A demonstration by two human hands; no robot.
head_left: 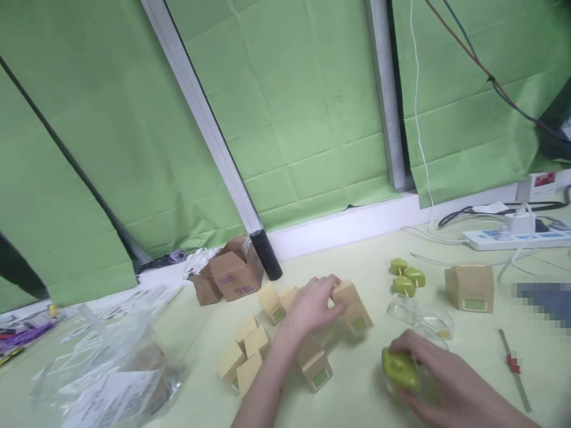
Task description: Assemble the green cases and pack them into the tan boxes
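Observation:
My left hand (314, 306) grips the upper end of a small kraft paper box (353, 308) with a green window, which is tilted. In my right hand (435, 371), lower right, is a glossy green lobed piece (400, 370); clear plastic seems to surround it, though blur hides the detail. Just beyond that hand lie clear plastic cups (435, 321). Similar green lobed pieces (404, 286) with pale stubs sit together farther back. Another kraft box (319, 370) lies under my left hand, and several more boxes (250, 371) are grouped to its left.
A lone kraft box (470, 288) stands at the right, near a thin tool with a red part (514, 362). Behind it are a power strip (517, 238) and cables. An opened carton (236, 273), a black cylinder (266, 255) and a clear plastic bag (111, 368) are leftward.

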